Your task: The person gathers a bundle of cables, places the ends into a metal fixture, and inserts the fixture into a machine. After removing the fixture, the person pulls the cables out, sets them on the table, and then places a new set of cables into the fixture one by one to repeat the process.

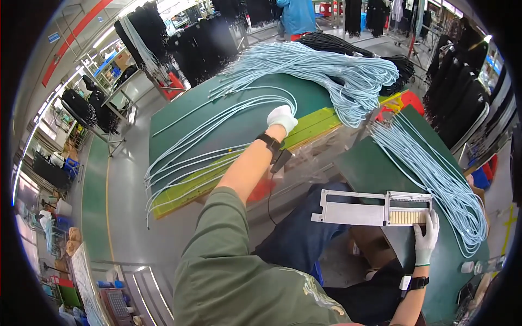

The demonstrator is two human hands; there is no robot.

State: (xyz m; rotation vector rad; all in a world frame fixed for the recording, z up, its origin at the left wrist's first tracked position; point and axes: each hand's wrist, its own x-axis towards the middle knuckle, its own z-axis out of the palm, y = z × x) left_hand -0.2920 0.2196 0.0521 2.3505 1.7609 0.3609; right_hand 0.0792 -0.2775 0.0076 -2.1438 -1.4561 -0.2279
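My left hand (282, 118), in a white glove, is closed round the bent end of a few light blue cables (234, 111). Their loose ends trail left across the green table and over its near edge. At the right, my gloved right hand (428, 239) holds the end of a flat metal fixture (353, 209). The fixture is a silver plate with a cut-out, joined to a frame with a row of cream blocks (406, 218). It lies partly over the corner of the right table, its left part jutting out above my legs.
A thick heap of light blue cables (310, 62) lies at the table's far side, with black cables (337, 43) behind. Another light blue bundle (435, 174) crosses the right table (375, 163). A yellow-green board (312, 127) edges the left table. A person in blue (299, 16) is beyond.
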